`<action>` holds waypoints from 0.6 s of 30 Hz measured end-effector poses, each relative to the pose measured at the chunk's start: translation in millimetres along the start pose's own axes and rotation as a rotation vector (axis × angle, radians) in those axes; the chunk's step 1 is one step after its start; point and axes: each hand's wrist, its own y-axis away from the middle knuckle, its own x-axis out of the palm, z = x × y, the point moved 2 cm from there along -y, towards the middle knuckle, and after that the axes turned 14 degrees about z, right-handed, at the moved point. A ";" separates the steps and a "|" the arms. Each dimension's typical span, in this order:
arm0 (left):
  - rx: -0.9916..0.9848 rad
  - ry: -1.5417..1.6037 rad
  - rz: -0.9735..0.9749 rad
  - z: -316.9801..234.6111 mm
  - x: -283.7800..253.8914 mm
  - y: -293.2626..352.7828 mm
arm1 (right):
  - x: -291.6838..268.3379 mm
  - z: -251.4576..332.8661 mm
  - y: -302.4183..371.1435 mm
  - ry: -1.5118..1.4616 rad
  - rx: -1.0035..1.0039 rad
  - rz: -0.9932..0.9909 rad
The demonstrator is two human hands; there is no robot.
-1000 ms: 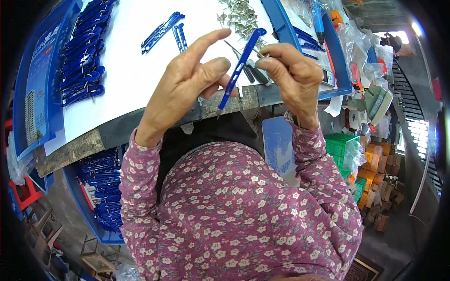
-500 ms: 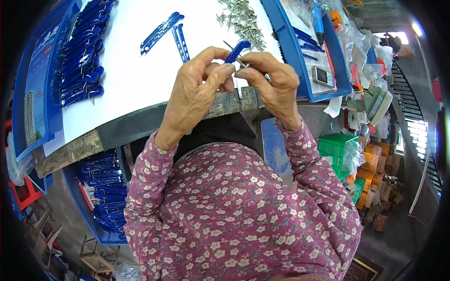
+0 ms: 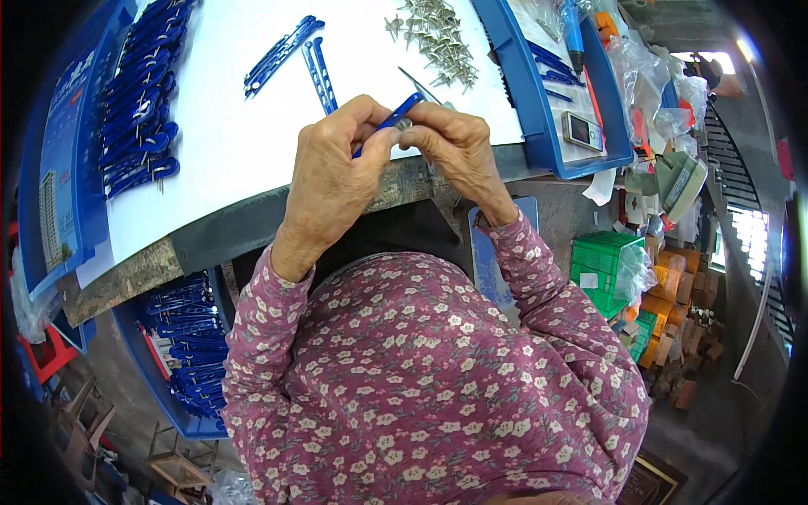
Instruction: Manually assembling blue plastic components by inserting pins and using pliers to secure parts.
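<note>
My left hand [image 3: 332,172] and my right hand [image 3: 454,147] meet over the front edge of the white worktable [image 3: 227,143]. Between their fingertips they pinch one long blue plastic part [image 3: 396,118], tilted up to the right. A small metal piece shows where the fingers touch it. Two more blue plastic parts [image 3: 299,55] lie loose on the white top behind my hands. A heap of small metal pins [image 3: 438,38] lies at the back right of the table.
A blue tray [image 3: 139,109] on the left holds several blue parts. Another blue tray [image 3: 572,109] on the right holds tools and a small device. A crate of blue parts [image 3: 189,337] sits under the table at the left; a green crate [image 3: 606,265] stands at the right.
My hands have drawn closer together and lower, near the table edge. The blue part, held out long and visible before, is now mostly covered by my fingers.
</note>
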 end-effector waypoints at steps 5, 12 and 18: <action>-0.112 0.120 0.018 6.1 -0.5 2.9 | 0.0 3.5 1.5 0.290 -0.010 0.105; -0.176 0.231 0.145 6.1 4.6 -0.4 | -11.1 6.2 9.3 0.285 -0.004 0.163; -0.218 0.310 0.131 9.6 8.3 0.4 | -63.5 10.9 25.9 0.123 0.198 -0.057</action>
